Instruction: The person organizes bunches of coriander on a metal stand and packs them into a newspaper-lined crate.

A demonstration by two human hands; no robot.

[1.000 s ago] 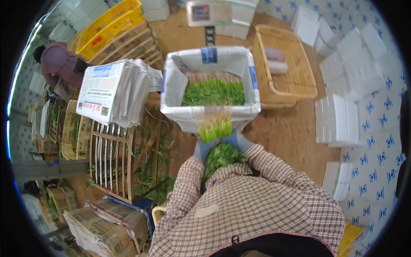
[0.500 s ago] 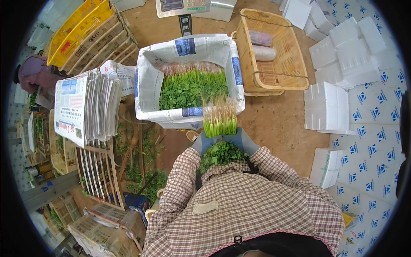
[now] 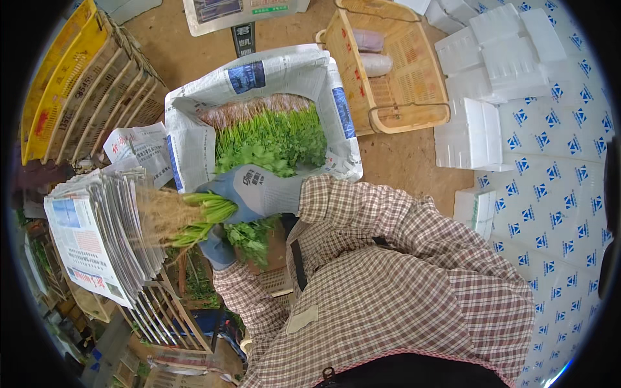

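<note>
A bunch of leafy greens (image 3: 217, 208) with pale stringy roots lies sideways between my gloved hands, roots to the left. My right hand (image 3: 249, 191), in a blue and grey glove, reaches across and is closed over the stems from above. From below, my left hand (image 3: 218, 249) is closed around the same bunch, its fingers partly hidden by stems and leaves. The roots hang in front of a thick stack of newspapers (image 3: 97, 239). Just beyond my right hand stands a newspaper-lined crate (image 3: 187, 132) holding rows of similar greens (image 3: 272, 139), roots to the far side.
A wooden-slat rack (image 3: 171, 317) supports the newspaper stack. Yellow and tan crates (image 3: 90, 84) are stacked at the far left. A tan basket (image 3: 407, 77) with wrapped rolls sits beyond the lined crate, near a scale (image 3: 242, 13). White foam boxes (image 3: 469, 132) line the right wall.
My hands have swung left with the bunch, which has turned from roots pointing away to roots pointing left. My view has shifted right.
</note>
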